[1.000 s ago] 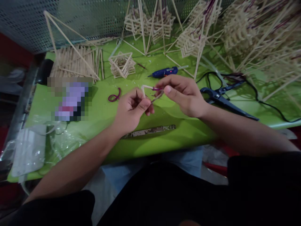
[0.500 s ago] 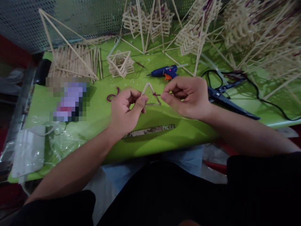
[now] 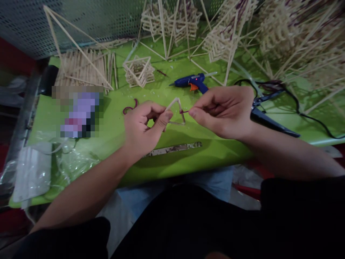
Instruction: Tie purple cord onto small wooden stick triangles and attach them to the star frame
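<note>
While the stick triangle (image 3: 179, 103) is pinched by the left hand (image 3: 148, 124), purple thread (image 3: 185, 112), gripped by the right hand (image 3: 223, 113), is pulled farther right, seemingly tightened.

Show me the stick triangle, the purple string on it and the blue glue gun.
Stick triangle (image 3: 171, 103): head view, its upper left side.
Purple string (image 3: 185, 112): head view, its straight stretch.
Blue glue gun (image 3: 188, 81): head view, its body.

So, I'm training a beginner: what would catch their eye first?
Probably the small triangular frame of pale sticks, pinched in the left hand at centre, its thin purple string pinched in the right hand. Beyond lies a blue glue gun with an orange trigger. Pale latticed stick structures crowd the back right of the green table.
</note>
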`<state>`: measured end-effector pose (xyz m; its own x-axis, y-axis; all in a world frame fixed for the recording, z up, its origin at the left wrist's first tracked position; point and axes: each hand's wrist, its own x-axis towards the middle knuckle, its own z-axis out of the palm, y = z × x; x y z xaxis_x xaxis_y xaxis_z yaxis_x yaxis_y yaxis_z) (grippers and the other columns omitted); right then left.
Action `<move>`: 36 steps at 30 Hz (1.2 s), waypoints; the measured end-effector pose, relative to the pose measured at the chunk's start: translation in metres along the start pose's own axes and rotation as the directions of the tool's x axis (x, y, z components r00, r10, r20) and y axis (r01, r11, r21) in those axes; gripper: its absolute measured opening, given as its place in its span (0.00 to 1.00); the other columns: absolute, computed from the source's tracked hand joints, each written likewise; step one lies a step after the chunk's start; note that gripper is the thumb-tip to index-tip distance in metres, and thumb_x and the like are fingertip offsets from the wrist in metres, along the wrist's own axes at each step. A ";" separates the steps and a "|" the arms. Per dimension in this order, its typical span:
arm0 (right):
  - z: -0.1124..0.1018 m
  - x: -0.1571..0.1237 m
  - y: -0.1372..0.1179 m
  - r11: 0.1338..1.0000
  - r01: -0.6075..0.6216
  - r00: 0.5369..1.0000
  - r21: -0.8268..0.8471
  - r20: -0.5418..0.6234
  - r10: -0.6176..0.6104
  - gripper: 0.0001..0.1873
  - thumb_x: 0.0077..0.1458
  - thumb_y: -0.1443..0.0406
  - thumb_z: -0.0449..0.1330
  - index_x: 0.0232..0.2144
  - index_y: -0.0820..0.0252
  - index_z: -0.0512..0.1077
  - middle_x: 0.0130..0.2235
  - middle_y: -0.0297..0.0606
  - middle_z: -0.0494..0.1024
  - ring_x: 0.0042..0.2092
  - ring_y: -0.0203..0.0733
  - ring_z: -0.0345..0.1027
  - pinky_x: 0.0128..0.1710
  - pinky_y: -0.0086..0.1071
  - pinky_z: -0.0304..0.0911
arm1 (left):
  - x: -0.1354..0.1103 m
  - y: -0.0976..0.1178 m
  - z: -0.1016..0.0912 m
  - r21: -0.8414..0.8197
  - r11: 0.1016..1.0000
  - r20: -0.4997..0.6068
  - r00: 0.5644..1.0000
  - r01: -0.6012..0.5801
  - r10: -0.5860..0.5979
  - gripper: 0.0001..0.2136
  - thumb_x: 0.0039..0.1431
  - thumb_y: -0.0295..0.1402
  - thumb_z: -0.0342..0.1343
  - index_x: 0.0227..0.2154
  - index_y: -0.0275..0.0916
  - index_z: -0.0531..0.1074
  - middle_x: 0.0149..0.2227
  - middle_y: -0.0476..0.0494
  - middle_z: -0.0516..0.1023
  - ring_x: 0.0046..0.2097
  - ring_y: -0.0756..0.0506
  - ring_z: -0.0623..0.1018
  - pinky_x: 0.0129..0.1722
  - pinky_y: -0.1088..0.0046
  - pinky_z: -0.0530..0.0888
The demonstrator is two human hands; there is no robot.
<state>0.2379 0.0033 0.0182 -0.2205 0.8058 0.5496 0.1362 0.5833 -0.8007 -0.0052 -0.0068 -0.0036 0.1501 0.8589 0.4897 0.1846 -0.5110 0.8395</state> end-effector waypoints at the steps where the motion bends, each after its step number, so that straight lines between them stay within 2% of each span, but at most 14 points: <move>1: 0.000 0.000 -0.001 1.000 -0.007 1.000 0.016 -0.004 0.007 0.16 0.66 0.57 0.77 0.28 0.55 0.80 0.25 0.32 0.72 0.25 0.34 0.56 0.22 0.35 0.51 | 0.000 0.000 0.000 0.001 1.000 -0.002 1.000 0.001 -0.001 0.18 0.75 0.50 0.72 0.36 0.43 0.81 0.25 0.50 0.79 0.22 0.51 0.76 0.23 0.73 0.71; 6: -0.001 0.002 -0.006 0.996 0.022 1.000 0.082 0.006 -0.023 0.12 0.60 0.69 0.78 0.27 0.58 0.81 0.25 0.32 0.75 0.24 0.31 0.58 0.23 0.34 0.49 | -0.001 0.001 0.001 -0.004 1.000 -0.011 1.000 0.014 -0.014 0.20 0.73 0.53 0.73 0.36 0.43 0.81 0.24 0.51 0.78 0.22 0.51 0.74 0.22 0.72 0.70; 8: -0.001 0.004 -0.007 0.995 0.024 1.000 0.092 0.008 -0.025 0.11 0.59 0.70 0.77 0.27 0.59 0.81 0.24 0.32 0.74 0.24 0.31 0.56 0.23 0.34 0.49 | -0.001 0.002 0.001 -0.013 1.000 -0.010 1.000 0.025 -0.025 0.20 0.73 0.54 0.73 0.35 0.43 0.81 0.24 0.51 0.77 0.22 0.51 0.73 0.22 0.72 0.70; 12: -0.001 0.006 -0.009 0.995 0.033 0.999 0.099 0.002 -0.033 0.11 0.55 0.71 0.76 0.26 0.56 0.80 0.22 0.31 0.73 0.23 0.32 0.55 0.22 0.35 0.47 | 0.000 0.007 0.001 -0.033 0.999 -0.004 0.999 0.038 -0.038 0.19 0.72 0.52 0.74 0.34 0.43 0.80 0.23 0.52 0.76 0.21 0.51 0.72 0.22 0.71 0.71; 17: -0.002 0.004 -0.011 0.997 0.034 0.999 0.072 -0.011 -0.033 0.10 0.56 0.72 0.73 0.26 0.56 0.80 0.22 0.31 0.73 0.22 0.33 0.55 0.22 0.36 0.47 | -0.001 0.009 -0.001 -0.009 0.999 -0.001 0.999 0.053 -0.053 0.17 0.73 0.50 0.74 0.35 0.44 0.82 0.22 0.51 0.75 0.22 0.50 0.73 0.22 0.71 0.70; 22: -0.004 0.003 -0.010 0.996 0.002 1.000 0.089 -0.007 -0.001 0.13 0.54 0.68 0.81 0.26 0.56 0.81 0.22 0.33 0.74 0.23 0.33 0.56 0.20 0.35 0.47 | -0.001 0.010 -0.001 -0.031 0.999 0.003 0.999 0.038 -0.038 0.15 0.74 0.47 0.74 0.35 0.43 0.81 0.23 0.52 0.75 0.22 0.51 0.74 0.24 0.72 0.72; 28: -0.004 0.005 -0.011 0.991 0.025 1.000 0.129 -0.010 -0.024 0.10 0.54 0.72 0.78 0.26 0.57 0.82 0.23 0.36 0.78 0.23 0.32 0.60 0.19 0.33 0.50 | -0.001 0.010 0.000 -0.033 0.998 -0.010 0.999 0.052 -0.053 0.19 0.72 0.52 0.75 0.34 0.43 0.81 0.23 0.52 0.75 0.23 0.50 0.74 0.24 0.71 0.74; 32: -0.003 0.006 -0.015 0.990 -0.031 0.999 0.138 -0.023 0.034 0.11 0.52 0.71 0.78 0.24 0.57 0.81 0.23 0.34 0.77 0.23 0.32 0.59 0.20 0.32 0.51 | -0.002 0.010 -0.001 -0.015 0.997 -0.005 0.997 0.073 -0.073 0.19 0.72 0.53 0.74 0.35 0.44 0.82 0.23 0.51 0.76 0.23 0.49 0.74 0.23 0.70 0.72; 36: -0.003 0.005 -0.016 0.991 -0.027 0.999 0.128 -0.030 0.031 0.12 0.52 0.68 0.79 0.24 0.54 0.81 0.22 0.33 0.75 0.22 0.33 0.57 0.20 0.34 0.49 | -0.001 0.012 -0.001 -0.009 0.998 -0.021 0.998 0.064 -0.065 0.19 0.71 0.53 0.75 0.34 0.45 0.81 0.23 0.50 0.76 0.22 0.49 0.74 0.22 0.70 0.72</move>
<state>0.2371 -0.0014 0.0347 -0.1870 0.8265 0.5310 0.0174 0.5432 -0.8394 -0.0036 -0.0135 0.0061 0.1174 0.8907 0.4392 0.1847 -0.4542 0.8716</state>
